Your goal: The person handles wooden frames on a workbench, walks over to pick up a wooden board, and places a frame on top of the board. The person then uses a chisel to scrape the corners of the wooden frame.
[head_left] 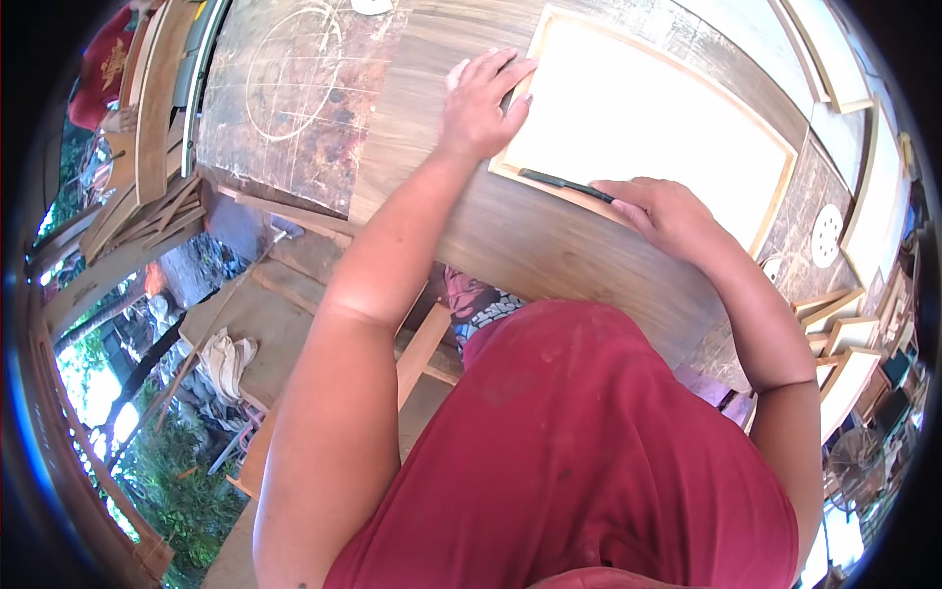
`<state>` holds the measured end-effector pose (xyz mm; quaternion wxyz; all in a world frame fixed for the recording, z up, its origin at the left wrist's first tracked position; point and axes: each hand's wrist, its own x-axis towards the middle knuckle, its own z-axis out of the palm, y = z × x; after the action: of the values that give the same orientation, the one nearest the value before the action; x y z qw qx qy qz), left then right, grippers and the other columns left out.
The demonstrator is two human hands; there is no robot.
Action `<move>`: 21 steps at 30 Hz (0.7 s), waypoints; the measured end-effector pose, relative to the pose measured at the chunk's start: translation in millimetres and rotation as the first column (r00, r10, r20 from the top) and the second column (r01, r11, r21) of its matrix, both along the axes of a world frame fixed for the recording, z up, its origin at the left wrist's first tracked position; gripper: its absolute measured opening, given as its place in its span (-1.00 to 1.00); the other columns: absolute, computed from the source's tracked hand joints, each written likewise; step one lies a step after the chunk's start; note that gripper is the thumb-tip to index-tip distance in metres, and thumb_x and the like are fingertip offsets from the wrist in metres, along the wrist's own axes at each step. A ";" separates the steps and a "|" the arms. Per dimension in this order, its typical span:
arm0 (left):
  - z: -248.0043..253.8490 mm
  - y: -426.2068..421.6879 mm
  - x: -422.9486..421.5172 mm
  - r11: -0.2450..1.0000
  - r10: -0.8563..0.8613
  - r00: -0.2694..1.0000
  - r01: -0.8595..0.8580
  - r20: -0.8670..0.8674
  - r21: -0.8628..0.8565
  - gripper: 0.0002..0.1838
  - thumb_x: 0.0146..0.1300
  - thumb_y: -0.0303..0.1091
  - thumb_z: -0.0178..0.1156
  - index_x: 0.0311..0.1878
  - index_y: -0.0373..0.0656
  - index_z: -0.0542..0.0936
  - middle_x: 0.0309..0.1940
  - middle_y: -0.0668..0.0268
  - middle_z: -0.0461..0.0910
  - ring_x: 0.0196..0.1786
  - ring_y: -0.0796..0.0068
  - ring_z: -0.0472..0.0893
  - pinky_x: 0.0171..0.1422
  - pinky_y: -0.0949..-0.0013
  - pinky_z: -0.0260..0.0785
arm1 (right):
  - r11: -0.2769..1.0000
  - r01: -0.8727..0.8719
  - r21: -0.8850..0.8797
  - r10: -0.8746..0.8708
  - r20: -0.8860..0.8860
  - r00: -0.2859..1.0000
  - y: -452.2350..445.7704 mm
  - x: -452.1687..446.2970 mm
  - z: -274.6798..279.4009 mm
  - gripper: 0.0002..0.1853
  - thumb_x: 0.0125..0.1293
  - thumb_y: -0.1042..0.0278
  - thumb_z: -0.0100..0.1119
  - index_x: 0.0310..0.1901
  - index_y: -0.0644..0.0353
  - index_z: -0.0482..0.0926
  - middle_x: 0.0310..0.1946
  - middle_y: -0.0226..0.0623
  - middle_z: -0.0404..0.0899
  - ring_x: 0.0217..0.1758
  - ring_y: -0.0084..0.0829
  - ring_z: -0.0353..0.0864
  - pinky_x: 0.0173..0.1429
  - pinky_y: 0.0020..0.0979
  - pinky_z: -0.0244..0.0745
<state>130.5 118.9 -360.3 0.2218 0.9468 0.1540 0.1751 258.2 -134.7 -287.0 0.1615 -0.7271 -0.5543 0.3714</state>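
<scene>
A shallow rectangular tray or frame with a bright white face (pixel 648 118) and a thin light-wood rim lies on a brown wood-grain board (pixel 549 245). At the rim's left corner rests my left hand (pixel 483 103), its fingers apart and the fingertips on the edge. My right hand (pixel 667 216) is closed round a dark, slim-handled tool (pixel 564 184). The tool lies along the near rim, its thin tip pointing left towards the near left corner. What the tip is exactly is too small to tell.
Left of the board is a stained worktop (pixel 294 98) with a drawn circle. A white perforated disc (pixel 826 236) and wooden frames (pixel 849 334) are on the right. Wood strips (pixel 157 98) stand at the far left, near a person in red (pixel 98 69). A pale cloth (pixel 228 363) lies lower left.
</scene>
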 end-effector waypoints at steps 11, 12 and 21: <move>-3.8 1.2 -2.1 1.000 -0.009 1.000 0.009 0.013 -0.003 -0.53 0.24 -0.17 0.18 0.25 0.17 0.56 0.29 0.23 0.48 0.39 0.14 0.36 0.52 -0.01 0.02 | 0.999 0.010 -0.040 -0.010 0.020 1.000 0.8 -2.5 12.2 -0.65 0.46 0.18 0.01 0.19 -0.04 0.59 -0.18 -0.08 0.68 -0.07 -0.09 0.65 0.06 -0.13 0.52; -3.7 2.1 0.4 1.000 -0.017 0.999 0.017 0.041 0.010 -0.53 0.23 -0.16 0.18 0.25 0.17 0.56 0.29 0.23 0.48 0.39 0.14 0.36 0.52 -0.01 0.01 | 0.999 0.015 -0.039 -0.014 0.025 1.000 2.1 -4.5 11.1 -0.65 0.46 0.18 0.01 0.19 -0.04 0.59 -0.18 -0.08 0.68 -0.07 -0.09 0.65 0.06 -0.13 0.52; -2.4 1.5 0.3 1.000 -0.008 1.000 0.009 0.023 -0.025 -0.54 0.23 -0.16 0.17 0.24 0.17 0.58 0.29 0.22 0.49 0.40 0.13 0.35 0.53 0.01 -0.01 | 1.000 -0.011 -0.020 0.011 0.005 1.000 3.3 -0.3 8.9 -0.65 0.46 0.18 0.01 0.19 -0.04 0.59 -0.18 -0.09 0.68 -0.06 -0.07 0.64 0.07 -0.11 0.52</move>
<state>130.7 120.4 -362.8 0.2360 0.9425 0.1497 0.1832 257.9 -131.4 -278.2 0.1507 -0.7268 -0.5549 0.3758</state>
